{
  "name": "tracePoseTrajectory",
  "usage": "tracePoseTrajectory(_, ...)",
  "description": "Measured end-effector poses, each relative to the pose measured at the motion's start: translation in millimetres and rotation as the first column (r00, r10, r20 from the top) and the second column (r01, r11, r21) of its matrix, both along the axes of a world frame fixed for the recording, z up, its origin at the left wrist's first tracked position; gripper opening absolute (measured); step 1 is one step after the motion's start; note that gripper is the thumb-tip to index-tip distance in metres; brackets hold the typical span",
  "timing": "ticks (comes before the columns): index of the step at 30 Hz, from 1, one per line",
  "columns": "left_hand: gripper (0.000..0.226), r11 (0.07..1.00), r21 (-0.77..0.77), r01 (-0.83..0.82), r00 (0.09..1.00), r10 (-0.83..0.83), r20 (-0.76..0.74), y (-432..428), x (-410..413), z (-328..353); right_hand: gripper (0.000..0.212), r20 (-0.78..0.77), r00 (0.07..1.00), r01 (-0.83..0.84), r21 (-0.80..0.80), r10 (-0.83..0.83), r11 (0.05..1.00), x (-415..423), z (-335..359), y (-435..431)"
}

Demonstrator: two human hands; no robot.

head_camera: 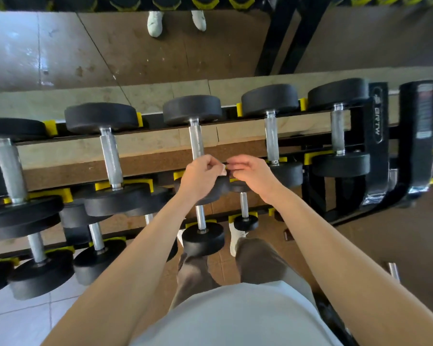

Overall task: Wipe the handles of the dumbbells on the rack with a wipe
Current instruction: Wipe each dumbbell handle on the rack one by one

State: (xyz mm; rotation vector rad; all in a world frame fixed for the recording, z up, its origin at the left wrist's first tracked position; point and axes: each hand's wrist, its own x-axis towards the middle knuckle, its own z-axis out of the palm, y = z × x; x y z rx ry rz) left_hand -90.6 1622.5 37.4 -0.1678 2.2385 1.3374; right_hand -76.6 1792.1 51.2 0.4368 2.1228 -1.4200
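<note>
Dumbbells (101,118) with black round heads and silver handles lie side by side on a black rack (379,113), each head resting in a yellow cradle (51,127). The rack has several levels. The top level carries the bigger ones, and smaller ones, such as a short dumbbell (203,239), lie on the lower levels near the person's legs.

Both hands are held together above the near end of the middle handle (196,139) of the top level. The left hand (201,172) has curled fingers and pinches a small white wipe (222,170). The right hand (251,171) also has curled fingers, and its fingertips meet the same wipe from the other side. Only a little piece of the wipe shows between the two hands. It does not touch any handle.
</note>
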Motion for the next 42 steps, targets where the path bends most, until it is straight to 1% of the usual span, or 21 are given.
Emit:
tracePoseTrajectory(2, 0.015, 0.987, 0.158, -0.002, 1.000, 0.002, 0.003, 16.3, -1.3, 15.6, 0.049, -0.012, 0.999, 0.034, -0.063, -0.035, 0.997, 10.5, 7.1, 19.0)
tracePoseTrajectory(3, 0.017, 0.969, 0.246, -0.025, 0.999, 0.019, 0.027, 24.4, -1.9, 23.4, 0.048, -0.009, 0.999, 0.047, -0.091, -0.048, 0.995, 15.3, 8.7, 28.1)
tracePoseTrajectory(5, 0.018, 0.919, 0.385, -0.082, 0.995, 0.052, 0.089, 40.0, -3.0, 37.2, 0.042, 0.021, 0.991, 0.131, -0.194, -0.130, 0.972, 22.9, 11.4, 44.6)
tracePoseTrajectory(7, 0.016, 0.882, 0.456, -0.121, 0.990, 0.076, 0.117, 58.2, -4.2, 42.6, 0.036, 0.068, 0.965, 0.261, -0.309, -0.252, 0.914, 24.5, 13.9, 61.0)
tracePoseTrajectory(8, 0.012, 0.885, 0.447, -0.128, 0.990, 0.087, 0.112, 68.3, -4.3, 42.1, 0.035, 0.079, 0.955, 0.294, -0.342, -0.284, 0.893, 23.8, 15.9, 69.6)
tracePoseTrajectory(9, 0.007, 0.899, 0.417, -0.133, 0.990, 0.100, 0.102, 77.7, -4.0, 40.1, 0.034, 0.070, 0.957, 0.289, -0.356, -0.282, 0.889, 22.2, 17.6, 77.6)
tracePoseTrajectory(13, 0.004, 0.950, 0.279, -0.139, 0.989, 0.121, 0.081, 118.0, -1.4, 31.9, 0.024, -0.082, 0.990, 0.090, -0.291, -0.119, 0.953, 10.7, 18.1, 114.5)
tracePoseTrajectory(14, 0.005, 0.964, 0.223, -0.144, 0.989, 0.134, 0.056, 127.9, -1.2, 31.3, 0.021, -0.129, 0.988, 0.055, -0.234, -0.087, 0.971, 6.9, 17.1, 124.1)
tracePoseTrajectory(15, 0.006, 0.973, 0.160, -0.163, 0.987, 0.161, 0.028, 134.6, -2.1, 29.4, 0.020, -0.182, 0.981, 0.040, -0.138, -0.065, 0.990, 2.9, 13.1, 131.1)
tracePoseTrajectory(18, 0.009, 0.945, 0.036, -0.326, 0.945, 0.327, -0.026, 154.5, -11.0, 19.3, 0.027, -0.308, 0.951, 0.036, 0.146, 0.011, 0.989, -10.3, -11.4, 152.4)
tracePoseTrajectory(19, 0.010, 0.922, 0.004, -0.386, 0.921, 0.386, -0.043, 160.9, -16.2, 15.5, 0.034, -0.300, 0.953, 0.016, 0.218, 0.051, 0.976, -14.4, -21.9, 157.5)
tracePoseTrajectory(21, 0.012, 0.875, -0.040, -0.483, 0.872, 0.476, -0.115, 170.7, -27.4, 9.4, 0.050, -0.194, 0.975, -0.054, 0.282, 0.112, 0.958, -17.7, -40.6, 160.3)
tracePoseTrajectory(23, 0.015, 0.845, -0.051, -0.532, 0.828, 0.506, -0.240, 178.0, -38.5, 4.5, 0.054, -0.126, 0.984, -0.090, 0.256, 0.125, 0.963, -15.7, -53.2, 158.7)
tracePoseTrajectory(25, 0.017, 0.841, -0.044, -0.539, 0.807, 0.500, -0.313, 186.2, -47.7, -2.7, 0.051, -0.147, 0.983, -0.077, 0.232, 0.113, 0.970, -13.6, -58.5, 159.8)
tracePoseTrajectory(27, 0.014, 0.863, -0.072, -0.500, 0.829, 0.452, -0.330, 195.3, -52.7, -13.1, 0.048, -0.158, 0.983, -0.064, 0.205, 0.097, 0.977, -14.0, -58.4, 162.8)
tracePoseTrajectory(30, 0.018, 0.899, -0.126, -0.420, 0.877, 0.367, -0.310, 204.3, -51.2, -26.3, 0.043, -0.141, 0.987, -0.059, 0.151, 0.081, 0.987, -15.0, -60.6, 165.5)
tracePoseTrajectory(34, 0.012, 0.909, -0.214, -0.358, 0.901, 0.277, -0.334, 200.4, -46.3, -29.8, 0.035, -0.177, 0.983, -0.027, 0.117, 0.048, 0.993, -15.3, -61.5, 165.5)
tracePoseTrajectory(36, 0.008, 0.916, -0.256, -0.310, 0.928, 0.234, -0.288, 196.4, -42.1, -25.9, 0.032, -0.187, 0.982, -0.003, 0.106, 0.023, 0.994, -14.3, -60.3, 165.1)
tracePoseTrajectory(38, 0.006, 0.928, -0.295, -0.230, 0.967, 0.184, -0.175, 190.0, -36.2, -24.2, 0.035, -0.190, 0.982, 0.012, 0.090, 0.005, 0.996, -12.0, -59.8, 163.2)
tracePoseTrajectory(40, 0.006, 0.944, -0.306, -0.120, 0.993, 0.117, -0.030, 183.4, -29.6, -22.9, 0.044, -0.204, 0.979, 0.029, 0.086, -0.011, 0.996, -10.4, -59.7, 162.9)
tracePoseTrajectory(42, 0.008, 0.955, -0.289, -0.060, 0.997, 0.072, 0.032, 179.1, -27.0, -20.8, 0.053, -0.265, 0.964, 0.020, 0.082, 0.002, 0.996, -11.1, -57.1, 163.8)
